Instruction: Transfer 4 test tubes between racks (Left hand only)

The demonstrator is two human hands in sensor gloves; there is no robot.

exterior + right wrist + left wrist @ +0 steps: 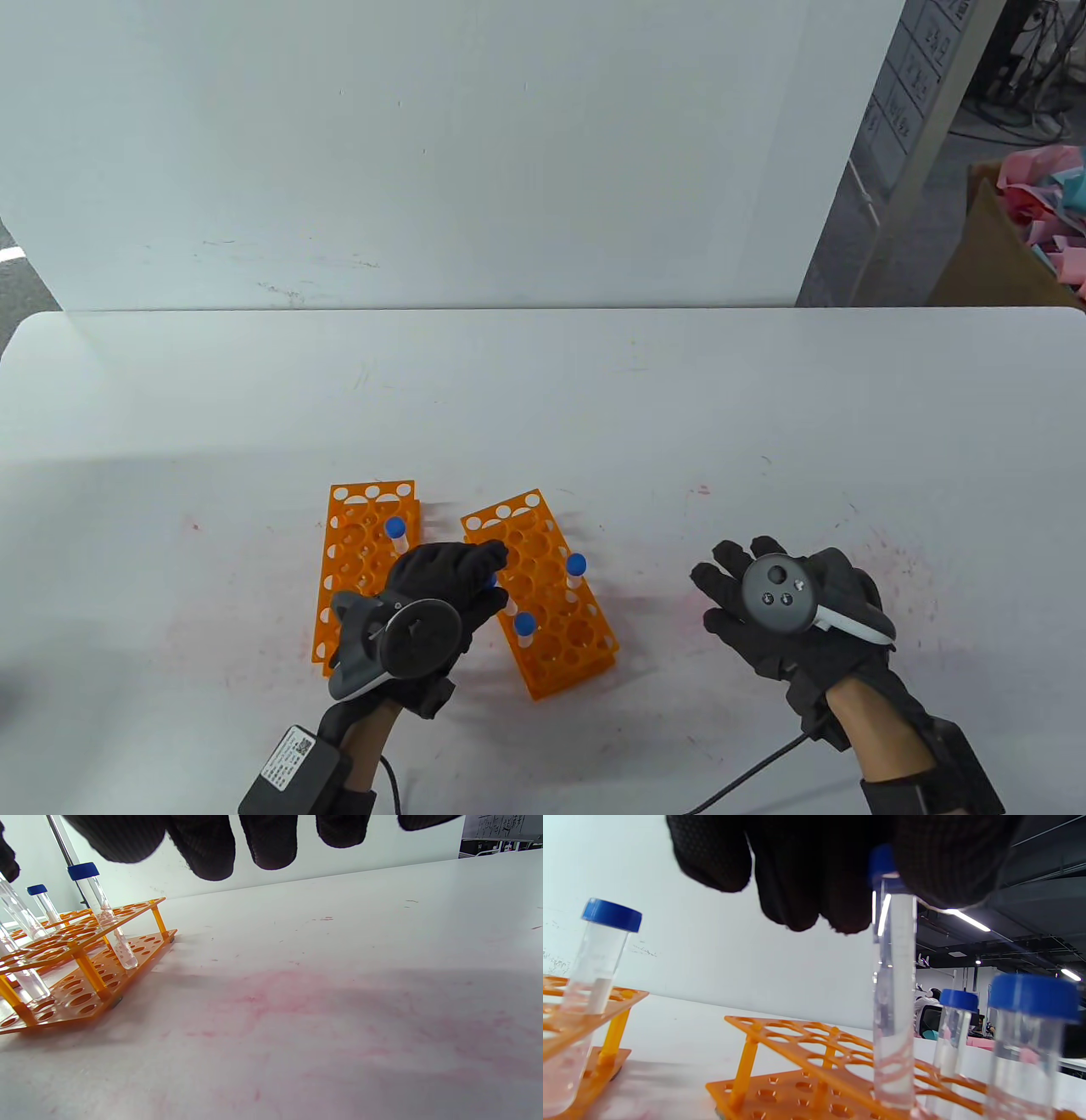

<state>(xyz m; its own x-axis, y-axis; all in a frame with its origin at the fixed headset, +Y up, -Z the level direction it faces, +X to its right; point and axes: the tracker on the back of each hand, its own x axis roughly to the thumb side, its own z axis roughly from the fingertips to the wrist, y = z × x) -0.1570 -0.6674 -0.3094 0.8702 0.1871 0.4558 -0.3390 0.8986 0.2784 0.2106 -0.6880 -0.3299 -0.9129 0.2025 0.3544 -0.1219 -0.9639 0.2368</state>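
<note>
Two orange racks lie side by side, the left rack [361, 560] and the right rack [551, 603]. One blue-capped tube [395, 531] stands in the left rack. Two tubes [576, 566] [525, 626] stand in the right rack. My left hand [488, 579] reaches over the right rack's near-left side. In the left wrist view its fingers [941, 861] pinch the blue cap of a third tube [893, 997], which stands upright through a hole in the right rack [797, 1046]. My right hand [747, 586] lies open and empty, spread flat to the right of the racks.
The white table [543, 399] has faint pink stains around the racks and under my right hand. A white panel [424, 153] stands along the table's far edge. A cardboard box with coloured paper [1035, 229] sits off the table at the far right.
</note>
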